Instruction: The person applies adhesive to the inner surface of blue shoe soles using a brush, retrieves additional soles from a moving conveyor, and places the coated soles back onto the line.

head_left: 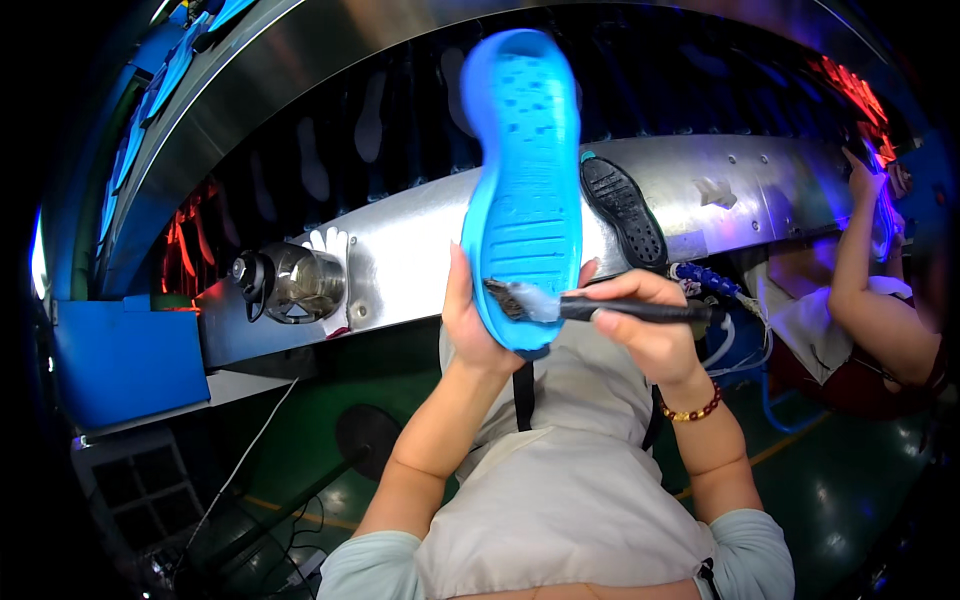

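Observation:
A bright blue shoe sole (pixel 525 210), its hollow, ridged inner side facing up, stands out in front of me. My left hand (pixel 472 325) wraps around its near end, thumb along the left rim. Between the fingers of my right hand (pixel 650 325) is the black handle of a brush (pixel 530 300). The brush's dark bristles touch the inside of the sole near its close end. Just to the right of the blue sole, a black shoe sole (pixel 625 210) lies on the metal ledge. Part of my left fingers is hidden beneath the blue sole.
A metal ledge (pixel 400 240) curves across the front, with a dark rack of hanging soles (pixel 370 120) behind it. On its left lie a dark see-through jug (pixel 300 285) and a white glove (pixel 335 243). A co-worker's arm (pixel 850 250) is at the right. A blue box (pixel 130 350) stands far left.

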{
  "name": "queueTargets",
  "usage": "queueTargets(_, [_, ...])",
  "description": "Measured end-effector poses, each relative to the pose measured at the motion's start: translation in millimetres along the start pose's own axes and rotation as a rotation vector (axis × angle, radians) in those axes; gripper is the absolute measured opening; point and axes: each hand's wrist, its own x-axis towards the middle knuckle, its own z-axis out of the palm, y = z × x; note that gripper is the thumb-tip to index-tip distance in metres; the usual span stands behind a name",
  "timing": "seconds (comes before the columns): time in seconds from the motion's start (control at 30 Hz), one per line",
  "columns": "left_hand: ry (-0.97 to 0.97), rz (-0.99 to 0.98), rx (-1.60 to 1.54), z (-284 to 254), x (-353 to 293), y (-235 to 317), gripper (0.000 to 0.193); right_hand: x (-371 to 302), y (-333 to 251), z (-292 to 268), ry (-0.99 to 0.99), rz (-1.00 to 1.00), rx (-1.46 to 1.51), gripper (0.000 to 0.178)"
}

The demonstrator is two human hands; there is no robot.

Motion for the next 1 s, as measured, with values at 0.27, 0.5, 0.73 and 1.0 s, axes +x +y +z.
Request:
queueTargets(0.27, [0.063, 0.01, 0.199, -11, 12, 6, 0.063, 6, -13, -4, 0.0, -0.01, -0.176, 0.019])
queueTargets(0.5, [-0.008, -0.002, 0.122, -9, 20, 15, 0.057, 21, -28, -14, -0.116, -0.177, -0.459, 0.021])
queueTargets(0.73, [-0.037, -0.061, 0.123, -4, 25, 23, 0.054, 21, -33, -11, -0.289, -0.185, -0.548, 0.019])
queueTargets(1.0, [0.075, -0.462, 0.404, 3, 26, 34, 0.051, 24, -50, -26, -0.531, -0.163, -0.651, 0.019])
